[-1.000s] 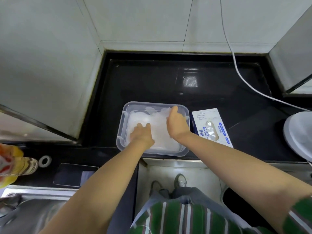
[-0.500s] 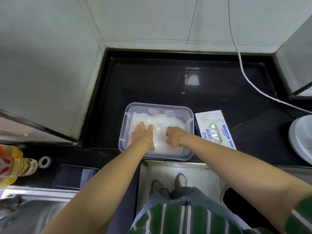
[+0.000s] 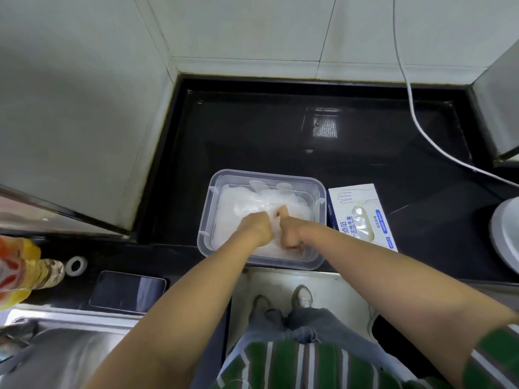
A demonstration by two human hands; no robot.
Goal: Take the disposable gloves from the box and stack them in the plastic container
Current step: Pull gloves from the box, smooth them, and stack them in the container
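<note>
A clear plastic container stands on the black counter, near its front edge. Inside it lies a pile of translucent white disposable gloves. Both my hands are down in the pile, close together near the container's front. My left hand has its fingers curled into the gloves. My right hand is balled with the thumb up, and thin glove film lies over the thumb. The white and blue glove box lies flat just right of the container, with a glove showing in its slot.
A white cable runs across the back right of the counter. A white round appliance sits at the right edge. At the left are a phone, a tape roll, an oil bottle and a steel sink.
My right hand has come back from the container's far side to the front. Both hands have gone from flat on the gloves to curled, and they have drawn together.
</note>
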